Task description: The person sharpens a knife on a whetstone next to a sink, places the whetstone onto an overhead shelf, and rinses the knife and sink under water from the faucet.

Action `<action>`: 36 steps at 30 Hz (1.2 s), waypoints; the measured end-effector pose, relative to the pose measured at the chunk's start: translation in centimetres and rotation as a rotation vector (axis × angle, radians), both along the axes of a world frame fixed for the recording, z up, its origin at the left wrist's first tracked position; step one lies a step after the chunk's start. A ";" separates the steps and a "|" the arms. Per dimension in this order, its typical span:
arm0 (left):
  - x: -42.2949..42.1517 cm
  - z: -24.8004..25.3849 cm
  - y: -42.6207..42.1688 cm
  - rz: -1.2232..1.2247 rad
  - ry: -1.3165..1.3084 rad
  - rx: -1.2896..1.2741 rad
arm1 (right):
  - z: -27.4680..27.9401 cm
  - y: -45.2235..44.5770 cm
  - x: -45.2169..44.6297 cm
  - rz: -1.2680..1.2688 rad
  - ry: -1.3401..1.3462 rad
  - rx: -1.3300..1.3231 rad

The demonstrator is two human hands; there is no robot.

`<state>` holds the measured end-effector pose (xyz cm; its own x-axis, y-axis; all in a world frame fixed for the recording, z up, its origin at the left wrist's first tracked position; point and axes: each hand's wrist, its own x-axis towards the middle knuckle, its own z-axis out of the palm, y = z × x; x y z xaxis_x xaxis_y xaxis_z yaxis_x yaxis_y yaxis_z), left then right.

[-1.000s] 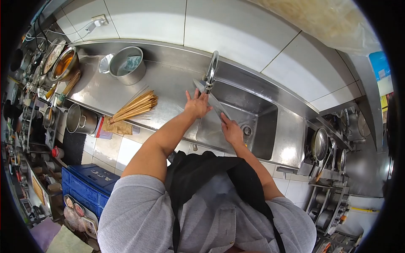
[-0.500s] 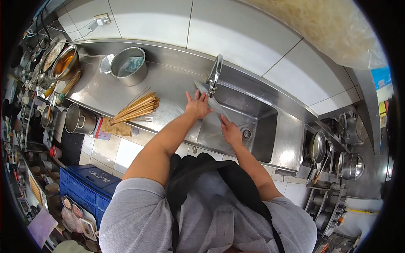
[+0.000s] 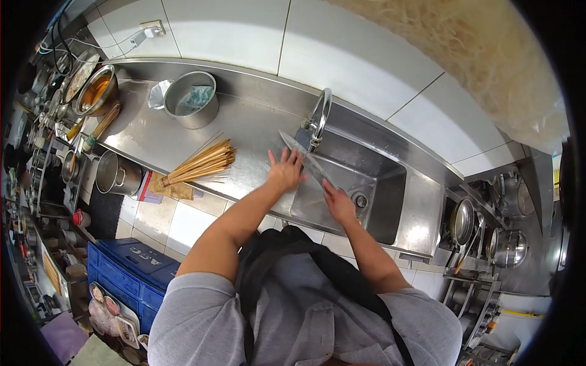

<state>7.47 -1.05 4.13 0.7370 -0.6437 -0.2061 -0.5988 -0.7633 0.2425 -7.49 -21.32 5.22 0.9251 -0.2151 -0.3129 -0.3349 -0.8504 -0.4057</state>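
Observation:
A long-bladed knife (image 3: 309,161) lies slantwise over the left edge of the sink (image 3: 400,210), its tip toward the back left, below the faucet (image 3: 323,116). My right hand (image 3: 339,203) is closed around its handle end. With fingers spread, my left hand (image 3: 284,174) is beside the blade, its fingertips at the flat of the knife; whether they press on it I cannot tell. On the steel counter (image 3: 247,119) to the left is a tied bundle of thin wooden sticks (image 3: 201,163), resting partly on a brown cloth (image 3: 177,190) at the front edge.
A metal pot (image 3: 194,119) with a blue-green item inside stands at the back of the counter. A bowl of orange liquid (image 3: 97,91) is at far left. Below are another pot (image 3: 116,174) and a blue crate (image 3: 128,268). Pans (image 3: 463,222) stand at right.
The view has shifted slightly, so the counter and sink appear a little lower and to the right. Both hands keep nearly the same places at the knife.

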 end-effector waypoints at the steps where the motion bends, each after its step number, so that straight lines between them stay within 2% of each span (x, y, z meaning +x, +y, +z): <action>1: 2.0 0.2 -0.3 0.026 -0.010 0.029 | 0.1 0.1 1.8 -0.011 -0.013 -0.007; 5: 5.1 1.7 -0.7 0.119 -0.001 0.069 | 0.0 0.5 4.7 -0.012 -0.102 -0.003; 8: 1.6 1.4 0.5 0.076 -0.109 0.074 | 0.1 0.8 2.6 0.023 -0.132 0.008; 13: -4.1 0.9 1.9 0.040 0.006 0.041 | -0.1 0.7 -3.6 0.072 -0.037 0.020; 16: -3.1 0.1 1.0 0.113 0.004 0.021 | 0.0 -0.1 -0.2 0.083 0.021 -0.004; 21: 5.1 1.7 -1.0 0.193 0.037 0.075 | -0.2 -1.1 7.8 0.090 -0.002 0.005; 24: 5.9 2.0 -1.8 0.198 0.062 0.111 | -0.6 -1.2 8.5 0.100 0.008 -0.041; 30: 2.1 0.9 -3.3 0.019 0.079 0.007 | -0.8 -0.6 8.7 0.082 0.034 -0.088; 32: 1.2 -0.1 -3.7 0.045 0.056 -0.050 | -0.6 -0.3 8.3 0.056 0.020 -0.077; 36: -2.6 0.8 -2.4 0.019 0.038 -0.021 | 0.4 0.9 2.9 0.065 0.010 -0.028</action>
